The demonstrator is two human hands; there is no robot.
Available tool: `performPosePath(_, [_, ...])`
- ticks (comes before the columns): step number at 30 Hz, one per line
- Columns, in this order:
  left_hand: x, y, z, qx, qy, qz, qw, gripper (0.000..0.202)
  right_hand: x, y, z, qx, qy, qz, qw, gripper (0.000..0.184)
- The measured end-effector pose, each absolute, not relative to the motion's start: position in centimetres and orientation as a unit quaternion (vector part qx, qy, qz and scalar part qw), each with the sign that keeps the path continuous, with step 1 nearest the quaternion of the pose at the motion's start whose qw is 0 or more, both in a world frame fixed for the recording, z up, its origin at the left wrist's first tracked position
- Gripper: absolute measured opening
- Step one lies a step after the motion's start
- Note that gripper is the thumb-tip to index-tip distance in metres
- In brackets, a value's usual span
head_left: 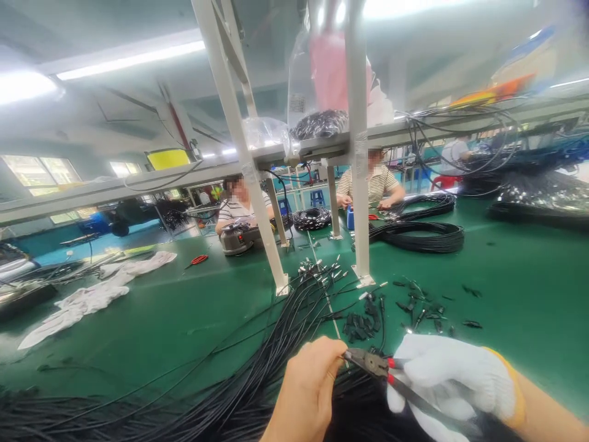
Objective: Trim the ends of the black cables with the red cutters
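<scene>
In the head view my left hand [307,385], bare, is closed in a pinch with its fingertips at the jaws of a pair of pliers. What it pinches is too hidden to make out. My right hand [453,377], in a white knitted glove with a yellow cuff, wraps round the red-and-black handles of these pliers [370,362], whose jaws point left. Below and left of my hands spreads a thick bundle of black cables [257,362], their metal-tipped ends [317,270] lying farther up the table. Just beyond the pliers sits a pile of small black pieces [361,327].
More black scraps [423,310] lie on the green table [529,282]. Two white shelf posts [361,184] stand ahead. Coiled cables [421,236], a grey machine [237,239], red-handled scissors [199,260] and a white cloth [92,298] lie around. Two people [368,184] sit opposite.
</scene>
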State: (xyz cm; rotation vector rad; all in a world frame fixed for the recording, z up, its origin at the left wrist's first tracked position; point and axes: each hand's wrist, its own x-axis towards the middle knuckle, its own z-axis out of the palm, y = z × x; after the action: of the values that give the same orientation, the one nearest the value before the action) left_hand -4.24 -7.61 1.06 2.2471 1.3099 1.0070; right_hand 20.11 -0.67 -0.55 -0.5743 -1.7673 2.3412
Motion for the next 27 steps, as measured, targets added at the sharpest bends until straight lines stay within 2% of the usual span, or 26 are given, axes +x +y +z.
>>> performPosePath(2, [-4.3, -7.5, 1.2, 0.777, 0.477, 0.346, 0.221, 0.027, 20.2, -1.0, 0.4, -0.247, -0.620, 0.742, 0.070, 0.048])
performPosePath(4, [-4.3, -7.5, 1.3, 0.756, 0.492, 0.331, 0.278, 0.027, 20.2, -1.7, 1.6, -0.327, -0.687, 0.646, 0.064, 0.033])
performPosePath(7, [-4.1, -7.5, 1.2, 0.722, 0.510, 0.307, 0.353, 0.033, 20.0, -3.4, 3.0, -0.450, -0.811, 0.362, 0.095, 0.016])
performPosePath(10, [-3.6, -7.4, 0.7, 0.662, 0.516, 0.307, 0.449, 0.033, 19.5, -4.2, 2.5, -0.519, -0.841, 0.109, 0.109, 0.018])
performPosePath(13, [-3.1, -7.3, 0.2, 0.556, 0.489, 0.361, 0.566, 0.033, 19.4, -3.6, 0.7, -0.542, -0.822, -0.039, 0.170, 0.028])
performPosePath(17, [-2.7, -7.3, 0.1, 0.409, 0.416, 0.473, 0.660, 0.034, 19.7, -2.6, -1.1, -0.514, -0.799, -0.140, 0.279, 0.033])
performPosePath(23, [-2.9, -6.8, -0.4, 0.350, 0.377, 0.579, 0.632, 0.036, 18.7, -3.6, -2.1, -0.474, -0.780, -0.156, 0.378, 0.031])
performPosePath(27, [-2.7, -6.8, -0.4, 0.325, 0.376, 0.620, 0.608, 0.035, 17.2, -5.0, -2.0, -0.462, -0.771, -0.210, 0.386, 0.034])
